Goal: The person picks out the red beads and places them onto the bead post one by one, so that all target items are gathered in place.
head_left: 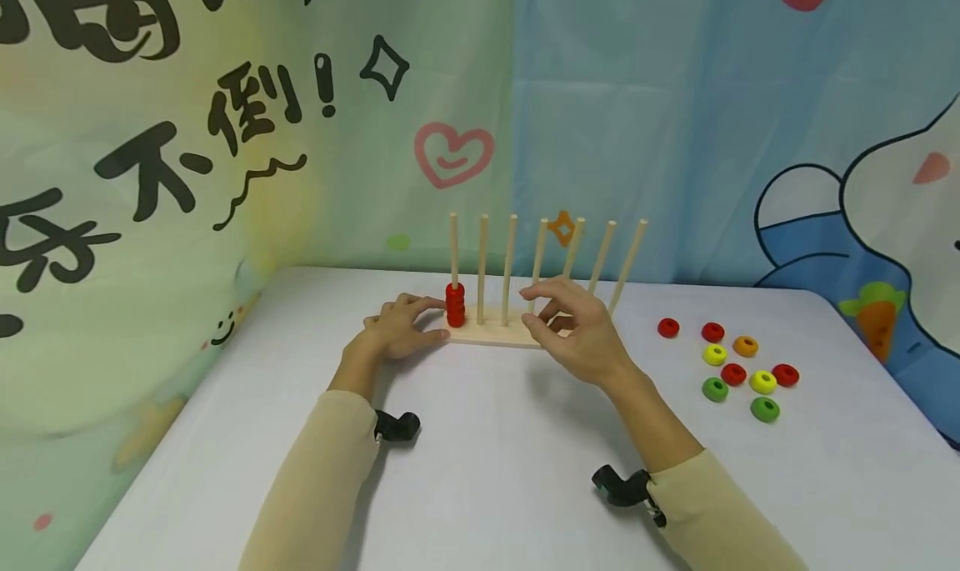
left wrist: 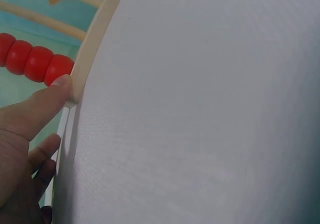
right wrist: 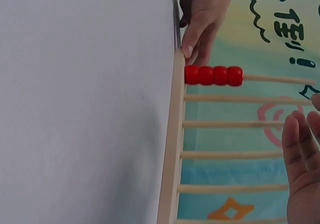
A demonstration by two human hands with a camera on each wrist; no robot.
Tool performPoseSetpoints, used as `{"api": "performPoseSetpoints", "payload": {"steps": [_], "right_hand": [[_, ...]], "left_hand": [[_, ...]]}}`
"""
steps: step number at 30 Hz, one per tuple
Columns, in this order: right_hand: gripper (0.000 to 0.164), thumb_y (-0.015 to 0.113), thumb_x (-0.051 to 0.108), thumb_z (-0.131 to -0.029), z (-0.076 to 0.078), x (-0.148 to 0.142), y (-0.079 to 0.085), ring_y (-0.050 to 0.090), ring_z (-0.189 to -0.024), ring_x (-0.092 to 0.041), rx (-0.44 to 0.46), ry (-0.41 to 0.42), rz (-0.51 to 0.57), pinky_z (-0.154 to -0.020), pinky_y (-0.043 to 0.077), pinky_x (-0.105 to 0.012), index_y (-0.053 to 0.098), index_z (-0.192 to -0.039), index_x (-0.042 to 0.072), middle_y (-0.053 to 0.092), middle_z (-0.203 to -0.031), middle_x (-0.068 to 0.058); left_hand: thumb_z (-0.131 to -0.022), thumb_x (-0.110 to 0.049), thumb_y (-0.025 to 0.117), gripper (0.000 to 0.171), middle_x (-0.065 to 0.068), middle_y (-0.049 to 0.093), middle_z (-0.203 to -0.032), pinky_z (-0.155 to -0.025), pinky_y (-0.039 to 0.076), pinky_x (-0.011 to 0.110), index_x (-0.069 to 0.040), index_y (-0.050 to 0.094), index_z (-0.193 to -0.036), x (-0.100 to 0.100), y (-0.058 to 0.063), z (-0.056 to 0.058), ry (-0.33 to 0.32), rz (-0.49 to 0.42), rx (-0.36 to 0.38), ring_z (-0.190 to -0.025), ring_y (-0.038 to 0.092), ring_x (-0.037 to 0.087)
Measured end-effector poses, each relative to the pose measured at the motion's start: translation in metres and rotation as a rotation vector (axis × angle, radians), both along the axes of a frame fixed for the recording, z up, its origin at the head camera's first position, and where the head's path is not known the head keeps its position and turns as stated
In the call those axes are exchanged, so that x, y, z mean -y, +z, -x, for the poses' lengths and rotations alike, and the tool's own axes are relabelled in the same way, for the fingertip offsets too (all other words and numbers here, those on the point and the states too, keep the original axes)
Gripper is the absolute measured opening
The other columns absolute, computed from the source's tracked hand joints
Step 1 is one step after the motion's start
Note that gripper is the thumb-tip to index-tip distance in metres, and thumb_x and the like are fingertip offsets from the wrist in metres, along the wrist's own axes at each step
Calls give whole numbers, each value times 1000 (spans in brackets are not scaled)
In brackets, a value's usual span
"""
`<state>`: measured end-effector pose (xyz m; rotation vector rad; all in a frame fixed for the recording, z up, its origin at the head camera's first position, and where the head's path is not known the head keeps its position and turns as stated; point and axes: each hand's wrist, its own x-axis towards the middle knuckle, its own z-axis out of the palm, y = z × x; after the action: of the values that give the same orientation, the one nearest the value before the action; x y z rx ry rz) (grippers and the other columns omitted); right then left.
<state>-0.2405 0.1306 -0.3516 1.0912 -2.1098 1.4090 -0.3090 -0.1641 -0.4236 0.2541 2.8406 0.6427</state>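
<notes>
A pale wooden peg rack (head_left: 487, 332) stands at the table's far side, with several upright pegs. Stacked red beads (head_left: 455, 306) fill the lower part of its leftmost peg; the other pegs carry none. My left hand (head_left: 401, 328) holds the rack's left end, its thumb (left wrist: 47, 99) on the front corner beside the lowest bead and its index finger toward the back. In front of the middle pegs hovers my right hand (head_left: 577, 329), thumb and fingers apart with nothing between them. The right wrist view shows its fingers (right wrist: 295, 149) near the upper parts of the pegs.
Loose beads lie on the white table (head_left: 480, 454) to the right: several red ones (head_left: 712, 332), two yellow (head_left: 762, 382), two green (head_left: 765, 409) and one orange (head_left: 746, 346). A printed cloth backdrop (head_left: 630, 121) hangs behind the table.
</notes>
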Motion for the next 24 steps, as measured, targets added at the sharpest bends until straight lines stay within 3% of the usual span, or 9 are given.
{"api": "performPoseSetpoints", "payload": {"steps": [18, 24], "right_hand": [[33, 70, -15, -81, -4, -59, -10, 62, -70, -21, -24, -140, -116, -60, 54, -25, 66, -110, 0, 65, -101, -10], [32, 70, -14, -81, -5, -76, -14, 61, -69, -20, -28, -179, -146, -59, 53, -23, 66, -109, 1, 65, -99, -9]], "left_hand": [[-90, -59, 59, 59, 6, 32, -153, -97, 28, 60, -43, 43, -145, 0, 6, -1, -2, -2, 9, -137, 29, 37], [-90, -59, 60, 59, 6, 32, -153, -97, 28, 61, -43, 43, -145, -1, 2, -2, 3, -5, 12, -137, 29, 37]]}}
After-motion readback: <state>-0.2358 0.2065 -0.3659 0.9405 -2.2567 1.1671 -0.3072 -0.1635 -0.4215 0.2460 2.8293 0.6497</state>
